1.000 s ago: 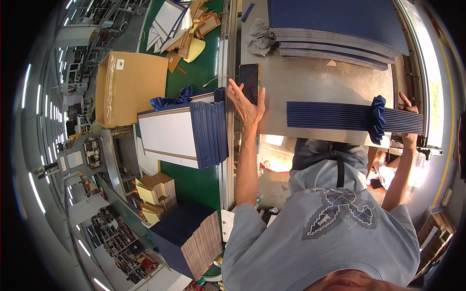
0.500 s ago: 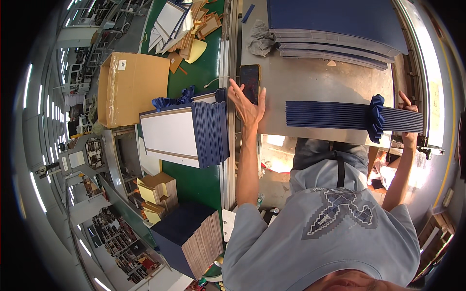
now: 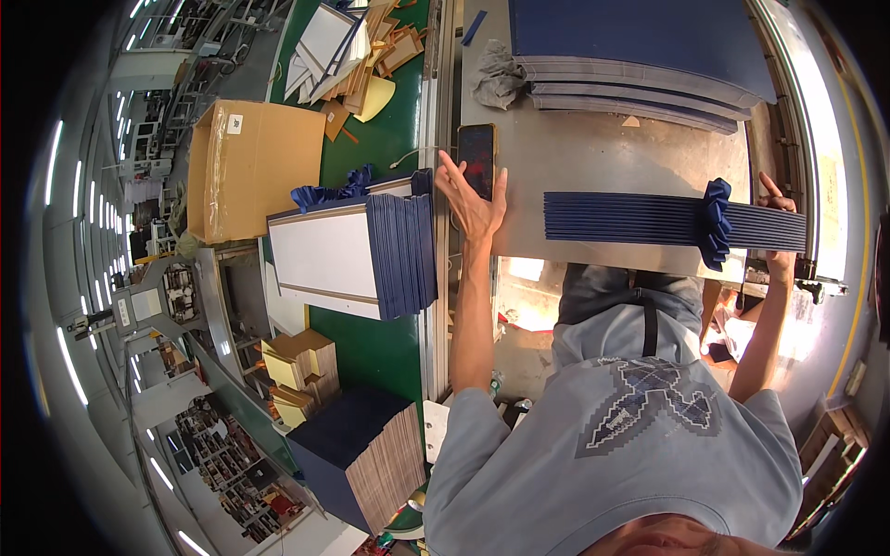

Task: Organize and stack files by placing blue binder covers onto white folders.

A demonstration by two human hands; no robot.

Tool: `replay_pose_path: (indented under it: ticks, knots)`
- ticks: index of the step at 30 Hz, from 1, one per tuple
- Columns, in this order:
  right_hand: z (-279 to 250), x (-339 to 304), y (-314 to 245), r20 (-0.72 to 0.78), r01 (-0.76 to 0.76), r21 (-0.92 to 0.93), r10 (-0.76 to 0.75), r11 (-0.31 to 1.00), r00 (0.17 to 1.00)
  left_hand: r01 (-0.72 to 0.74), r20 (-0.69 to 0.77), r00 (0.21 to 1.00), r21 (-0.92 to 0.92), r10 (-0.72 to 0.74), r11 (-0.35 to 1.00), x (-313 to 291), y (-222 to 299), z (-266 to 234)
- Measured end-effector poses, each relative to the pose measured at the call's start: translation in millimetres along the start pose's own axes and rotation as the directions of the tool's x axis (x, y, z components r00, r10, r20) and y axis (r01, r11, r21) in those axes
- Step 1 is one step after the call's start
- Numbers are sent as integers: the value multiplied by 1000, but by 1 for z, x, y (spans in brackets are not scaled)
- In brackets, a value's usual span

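My left hand (image 3: 475, 208) is at the left edge of the metal worktable, fingers spread, beside the lower end of a dark-screened phone (image 3: 478, 153). Whether it touches the phone I cannot tell. A row of thin navy panels (image 3: 621, 219), edges up, stretches across the table's near side. Near its right end sits a navy ribbon bow (image 3: 715, 225). My right hand (image 3: 777, 198) is around that right end, partly hidden below the panels, with its fingertips showing past the far side.
Large navy boards (image 3: 640, 42) are stacked at the table's back, beside a grey rag (image 3: 499, 76). On the green surface to the left stand white-and-navy panels (image 3: 324, 255), a cardboard box (image 3: 260, 167), loose brown and white pieces (image 3: 371, 60) and a thick navy-topped stack (image 3: 357, 454).
The row of navy panels and its bow have shifted very slightly left, with my right hand. My left hand has barely moved. Reddish patches on the phone's screen look brighter.
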State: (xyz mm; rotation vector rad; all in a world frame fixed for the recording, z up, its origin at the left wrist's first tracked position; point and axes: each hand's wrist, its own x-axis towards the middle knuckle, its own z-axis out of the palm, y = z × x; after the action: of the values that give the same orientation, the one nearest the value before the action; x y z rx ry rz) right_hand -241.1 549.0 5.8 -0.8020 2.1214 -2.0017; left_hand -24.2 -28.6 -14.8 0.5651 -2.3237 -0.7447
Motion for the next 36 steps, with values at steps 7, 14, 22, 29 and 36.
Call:
replay_pose_path:
  ticks: [7,14,22,29,36]
  knots:
    - [9,3,-12,1,34,-80,-34,996,999,-1,-5,1000,14,1,1000,1,2,1]
    - [17,6,-22,-51,-16,-64,13,998,999,-130,20,991,-114,133,985,-5,30,-23]
    - [30,2,-1,-22,-27,24,27,999,999,151,216,975,-816,52,558,-60,117,45]
    - [-8,-21,89,-157,-197,149,220,969,963,219,146,971,-869,-192,443,-61,118,72]
    - [21,-25,75,-76,-276,77,282,958,957,425,31,859,-601,-512,677,-156,144,-44]
